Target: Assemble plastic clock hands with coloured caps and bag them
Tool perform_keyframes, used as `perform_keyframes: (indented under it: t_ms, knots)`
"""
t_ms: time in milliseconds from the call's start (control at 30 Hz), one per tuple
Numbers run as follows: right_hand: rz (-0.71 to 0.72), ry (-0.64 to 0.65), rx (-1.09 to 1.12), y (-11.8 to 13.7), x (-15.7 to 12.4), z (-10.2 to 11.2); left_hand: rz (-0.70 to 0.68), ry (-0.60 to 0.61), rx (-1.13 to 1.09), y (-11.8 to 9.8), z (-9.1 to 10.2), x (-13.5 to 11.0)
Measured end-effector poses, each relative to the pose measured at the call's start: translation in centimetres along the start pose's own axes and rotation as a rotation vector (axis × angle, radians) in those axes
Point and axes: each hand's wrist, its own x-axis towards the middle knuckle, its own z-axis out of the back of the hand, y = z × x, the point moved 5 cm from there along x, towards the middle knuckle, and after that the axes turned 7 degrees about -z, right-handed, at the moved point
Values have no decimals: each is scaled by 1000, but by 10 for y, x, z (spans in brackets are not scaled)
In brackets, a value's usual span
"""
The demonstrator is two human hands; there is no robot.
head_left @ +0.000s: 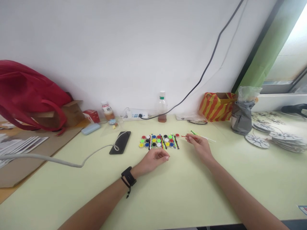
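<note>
Steadying the red stick is best done by light pressure: it is pinched by the right hand, its tip turned to nine o'clock, toward the discs. Whether anything is gripped by the half-curled left hand cannot be told.

Small coloured discs: look plastic, smooth, shiny. Thin coloured sticks: plastic-looking, finish too small to judge. Bench: smooth, faint sheen. Phone: dark, smooth face. Pale cable: smooth, plastic-looking coating. Clear bottle: see-through plastic, glossy. Red bag: cloth, soft folds, mostly matt. Box: matt brown cardboard. Flat sheet: also cardboard, matt. Stacked sheets: paper. Grey bag: crinkled plastic film, some shine. Watch strap: black, matt. Wall: smooth, matt paint look
</note>
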Motion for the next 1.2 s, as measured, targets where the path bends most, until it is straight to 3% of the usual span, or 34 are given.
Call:
perform_keyframes:
  t_ms: [233, 567, 767, 1200]
  knots:
    - [34, 121, 50, -3, -1, -15, -5, -3, 4, 2, -1, 0]
    - [119, 124, 38, -3, 15, -22, 14, 9, -1, 0, 0, -1]
    - [112, 185, 10, -1, 11, -27, 39, -9, 30, -1, 0, -1]
    - [111, 170, -55, -8, 18, -26, 32, 3, 40, -6, -1, -1]
